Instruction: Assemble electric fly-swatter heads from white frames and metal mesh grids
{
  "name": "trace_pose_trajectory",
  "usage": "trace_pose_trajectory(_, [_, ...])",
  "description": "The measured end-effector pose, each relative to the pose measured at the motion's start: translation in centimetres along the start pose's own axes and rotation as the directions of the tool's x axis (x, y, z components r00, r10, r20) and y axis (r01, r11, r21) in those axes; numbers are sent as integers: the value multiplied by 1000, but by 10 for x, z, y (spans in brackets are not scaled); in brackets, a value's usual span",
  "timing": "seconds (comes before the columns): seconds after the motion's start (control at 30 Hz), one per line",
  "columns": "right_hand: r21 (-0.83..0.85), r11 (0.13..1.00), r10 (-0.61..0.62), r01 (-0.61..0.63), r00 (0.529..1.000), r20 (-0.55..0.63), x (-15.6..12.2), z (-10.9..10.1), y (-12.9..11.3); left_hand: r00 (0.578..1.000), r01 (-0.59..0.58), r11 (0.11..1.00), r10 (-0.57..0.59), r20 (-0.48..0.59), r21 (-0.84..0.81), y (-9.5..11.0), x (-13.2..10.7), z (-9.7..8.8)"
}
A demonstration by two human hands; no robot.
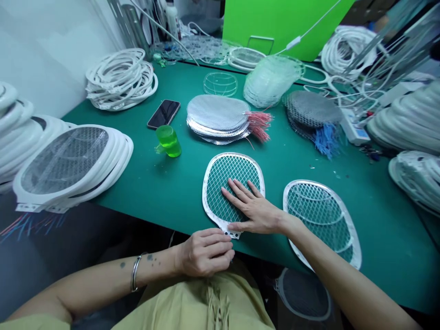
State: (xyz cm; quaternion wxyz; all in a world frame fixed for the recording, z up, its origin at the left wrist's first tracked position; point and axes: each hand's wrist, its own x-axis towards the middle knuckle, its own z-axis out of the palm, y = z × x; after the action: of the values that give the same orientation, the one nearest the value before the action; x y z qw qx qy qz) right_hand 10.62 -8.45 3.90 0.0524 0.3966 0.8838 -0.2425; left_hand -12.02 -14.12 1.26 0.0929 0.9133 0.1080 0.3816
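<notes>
A white racket-shaped frame with a mesh grid (225, 176) lies on the green table (165, 183) in front of me. My right hand (252, 208) rests flat on its lower right part, fingers stretched out. My left hand (206, 252) is at the table's near edge by the frame's neck, fingers curled together; what they pinch is too small to make out. A second white mesh frame (321, 220) lies to the right, partly under my right forearm.
Stack of finished white frames (72, 165) at the left, coiled white rims (120, 80) behind, a phone (164, 113), a green plastic piece (168, 140), metal mesh stacks with red (223, 119) and blue wires (314, 114), clear covers (271, 78), a green panel (282, 23).
</notes>
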Motion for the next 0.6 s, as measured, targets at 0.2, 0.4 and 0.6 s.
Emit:
trace_pose_trajectory(0.2, [5, 1000, 0, 0, 1000, 3, 0, 0, 0, 986, 163, 977, -165, -4, -138, 5, 8, -1])
trace_pose_trajectory(0.4, [23, 1000, -9, 9, 1000, 23, -1, -4, -1, 950, 274, 940, -298, -97, -203, 14, 8, 7])
trace_pose_trajectory(0.6, [35, 999, -14, 11, 997, 74, 0, -7, 2, 971, 207, 968, -221, -93, -143, 12, 7, 12])
